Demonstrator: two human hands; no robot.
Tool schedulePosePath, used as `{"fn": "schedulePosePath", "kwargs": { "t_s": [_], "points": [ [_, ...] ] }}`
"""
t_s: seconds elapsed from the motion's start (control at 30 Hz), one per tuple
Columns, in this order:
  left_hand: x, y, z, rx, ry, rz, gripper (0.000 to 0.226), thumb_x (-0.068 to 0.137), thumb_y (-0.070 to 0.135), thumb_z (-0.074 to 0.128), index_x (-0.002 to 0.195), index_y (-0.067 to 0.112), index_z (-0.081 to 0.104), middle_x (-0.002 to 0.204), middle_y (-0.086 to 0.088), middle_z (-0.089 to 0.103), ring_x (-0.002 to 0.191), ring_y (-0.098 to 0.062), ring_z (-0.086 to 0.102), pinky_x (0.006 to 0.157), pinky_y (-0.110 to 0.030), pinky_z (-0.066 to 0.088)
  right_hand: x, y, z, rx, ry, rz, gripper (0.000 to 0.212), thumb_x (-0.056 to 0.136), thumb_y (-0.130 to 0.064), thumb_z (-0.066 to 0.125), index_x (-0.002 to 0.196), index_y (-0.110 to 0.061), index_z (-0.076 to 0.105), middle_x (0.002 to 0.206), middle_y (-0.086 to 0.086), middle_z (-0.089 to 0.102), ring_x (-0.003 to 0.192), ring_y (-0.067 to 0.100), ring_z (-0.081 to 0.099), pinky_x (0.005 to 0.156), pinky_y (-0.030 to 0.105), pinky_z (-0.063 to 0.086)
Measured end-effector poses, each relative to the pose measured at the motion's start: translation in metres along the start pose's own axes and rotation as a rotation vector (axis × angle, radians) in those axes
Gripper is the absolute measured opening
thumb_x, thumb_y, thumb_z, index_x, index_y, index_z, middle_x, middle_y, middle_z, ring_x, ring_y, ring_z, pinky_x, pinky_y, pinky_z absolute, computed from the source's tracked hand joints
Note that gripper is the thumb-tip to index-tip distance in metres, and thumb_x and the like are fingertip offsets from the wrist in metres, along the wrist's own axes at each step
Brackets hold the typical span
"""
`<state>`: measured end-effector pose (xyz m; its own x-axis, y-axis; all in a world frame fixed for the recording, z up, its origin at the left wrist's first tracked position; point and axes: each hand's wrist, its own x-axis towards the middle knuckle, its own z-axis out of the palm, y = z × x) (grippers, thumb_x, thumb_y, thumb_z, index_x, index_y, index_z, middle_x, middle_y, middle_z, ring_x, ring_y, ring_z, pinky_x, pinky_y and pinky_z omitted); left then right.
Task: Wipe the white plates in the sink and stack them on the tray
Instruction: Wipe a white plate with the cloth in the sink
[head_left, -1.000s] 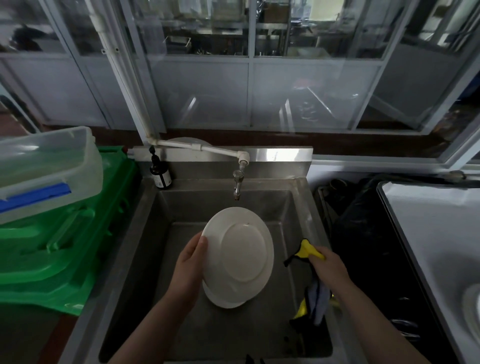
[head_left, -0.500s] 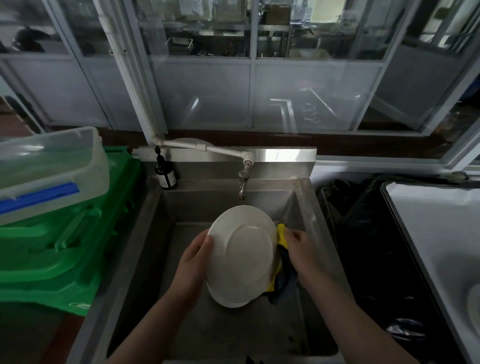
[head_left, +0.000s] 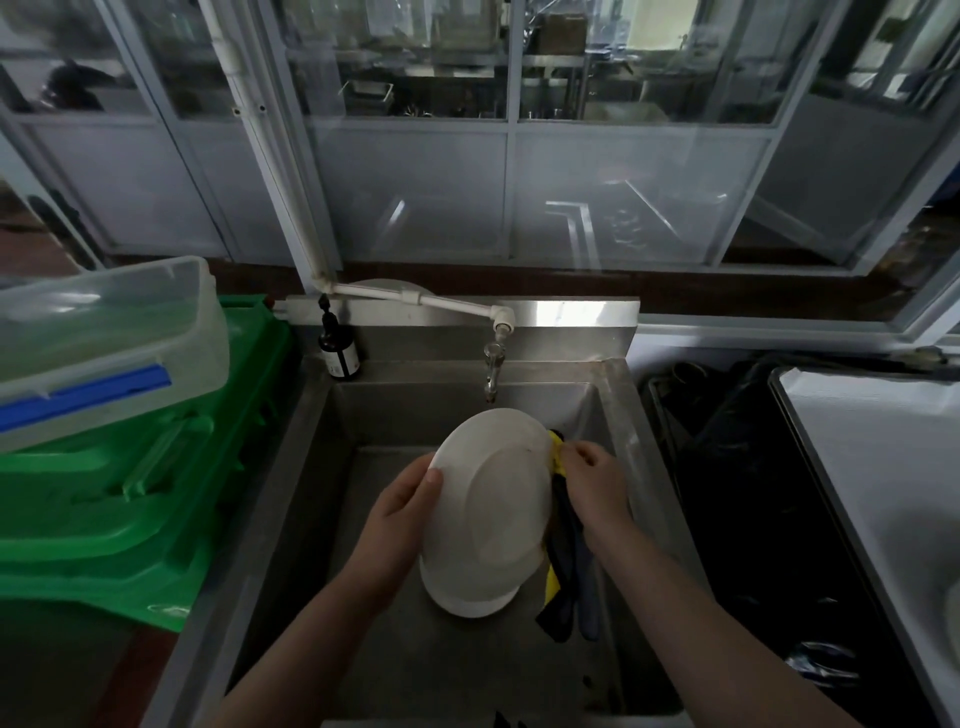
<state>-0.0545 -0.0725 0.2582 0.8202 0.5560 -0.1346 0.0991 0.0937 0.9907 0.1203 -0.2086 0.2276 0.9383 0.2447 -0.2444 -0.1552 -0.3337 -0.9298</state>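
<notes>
Wiping is the step in hand, over the sink (head_left: 363, 519) — one plate (head_left: 493, 493) held tilted above a second plate (head_left: 467, 597) on the basin floor. Left hand (head_left: 397, 525) grips its rim; right hand (head_left: 597, 486) pinches one cloth (head_left: 566, 561) at the far edge. Next, likely, it goes to the tray (head_left: 852, 467) at right.

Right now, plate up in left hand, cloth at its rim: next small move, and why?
Probably sweep the cloth across the held plate. The left hand holds it tilted over the sink, the right hand has the cloth only at its right rim, and another plate waits below.
</notes>
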Motion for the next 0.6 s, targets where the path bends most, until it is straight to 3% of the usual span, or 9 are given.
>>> {"fn": "schedulePosePath", "kwargs": {
  "t_s": [0.17,0.3,0.37,0.47,0.6],
  "points": [
    [0.0,0.0,0.005,0.024,-0.022,-0.002,0.028,0.104,0.025,0.046,0.121,0.033,0.067,0.121,0.008,0.071,0.116,-0.015,0.065,0.101,-0.04,0.052,0.0,-0.004,0.003,-0.058,0.016,-0.118,0.012,0.094,-0.035,0.058,0.096,-0.026,0.066,0.092,-0.006,0.065,0.088,0.013,0.06,0.075,0.033,0.05],
    [0.002,0.001,0.01,0.041,-0.025,0.002,0.027,0.104,0.022,0.047,0.119,0.035,0.066,0.117,0.014,0.072,0.113,-0.009,0.066,0.095,-0.028,0.054,-0.007,-0.011,0.007,-0.138,0.019,-0.277,0.01,0.095,-0.036,0.059,0.099,-0.029,0.064,0.088,-0.012,0.063,0.081,0.002,0.058,0.061,0.017,0.04],
    [0.003,0.0,0.013,0.035,-0.036,-0.011,0.028,0.104,0.021,0.046,0.121,0.031,0.065,0.117,0.012,0.072,0.112,-0.009,0.066,0.096,-0.029,0.055,-0.014,-0.015,0.014,-0.198,-0.005,-0.37,0.006,0.095,-0.034,0.057,0.099,-0.033,0.062,0.083,-0.014,0.063,0.078,-0.002,0.058,0.06,0.014,0.039],
    [0.003,-0.002,0.014,0.029,-0.043,-0.024,0.028,0.105,0.021,0.046,0.125,0.027,0.064,0.118,0.007,0.072,0.112,-0.012,0.067,0.097,-0.035,0.055,-0.023,-0.017,0.022,-0.268,-0.054,-0.518,0.01,0.096,-0.033,0.058,0.105,-0.032,0.061,0.087,-0.018,0.061,0.081,-0.005,0.057,0.067,0.014,0.042],
    [0.004,-0.004,0.013,0.018,-0.055,-0.021,0.028,0.105,0.016,0.044,0.122,0.022,0.066,0.116,0.001,0.074,0.112,-0.017,0.068,0.097,-0.035,0.054,-0.038,-0.019,0.028,-0.361,-0.133,-0.766,0.018,0.094,-0.035,0.058,0.109,-0.028,0.064,0.101,-0.013,0.064,0.092,0.004,0.06,0.079,0.024,0.049]
  ]
}}
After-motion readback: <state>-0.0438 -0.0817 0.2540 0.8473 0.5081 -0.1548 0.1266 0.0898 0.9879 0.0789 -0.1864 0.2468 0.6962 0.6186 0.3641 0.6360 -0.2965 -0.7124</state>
